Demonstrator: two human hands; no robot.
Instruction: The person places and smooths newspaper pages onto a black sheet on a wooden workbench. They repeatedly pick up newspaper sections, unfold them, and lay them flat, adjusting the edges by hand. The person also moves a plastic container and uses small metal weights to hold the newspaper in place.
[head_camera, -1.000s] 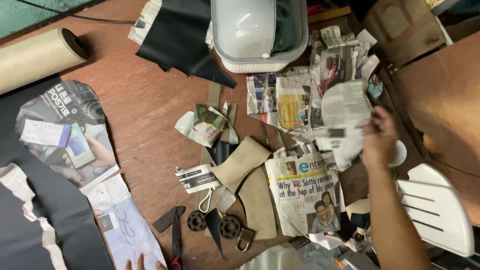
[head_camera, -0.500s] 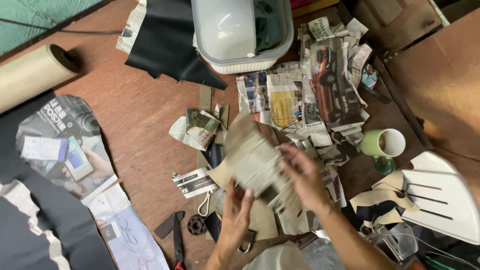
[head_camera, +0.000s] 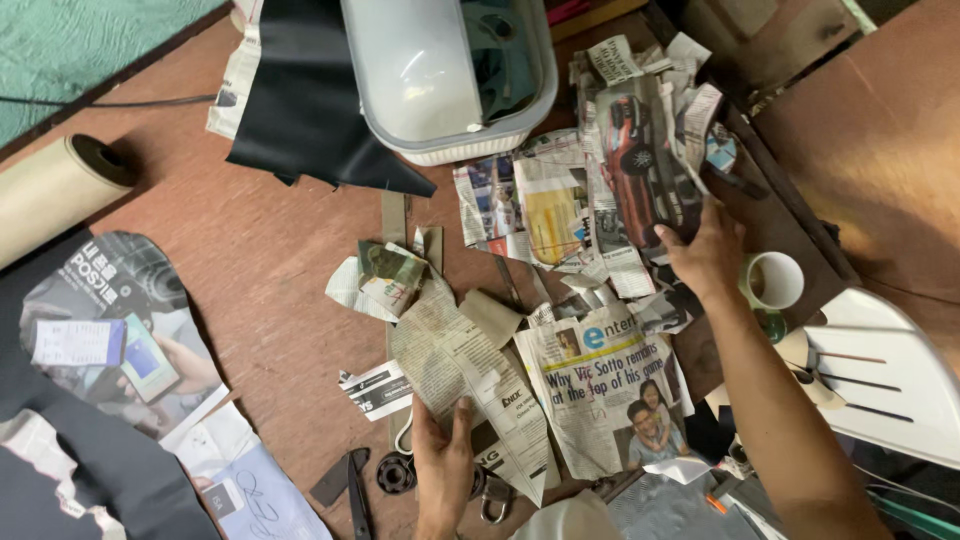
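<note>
The left hand (head_camera: 443, 470) pinches the near end of a long newspaper strip (head_camera: 462, 372) lying mid-table (head_camera: 260, 260). The right hand (head_camera: 705, 255) lies open-fingered on a clipping with a red car (head_camera: 640, 165) near the table's far right edge, gripping nothing. A white tub (head_camera: 440, 70) sits at the far edge, and a green-and-white cup (head_camera: 775, 282) stands just beside the right hand.

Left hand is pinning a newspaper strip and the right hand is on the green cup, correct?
Not quite. The head view shows the left hand on the newspaper strip, but the right hand is on the car clipping; the cup sits untouched beside it.
</note>
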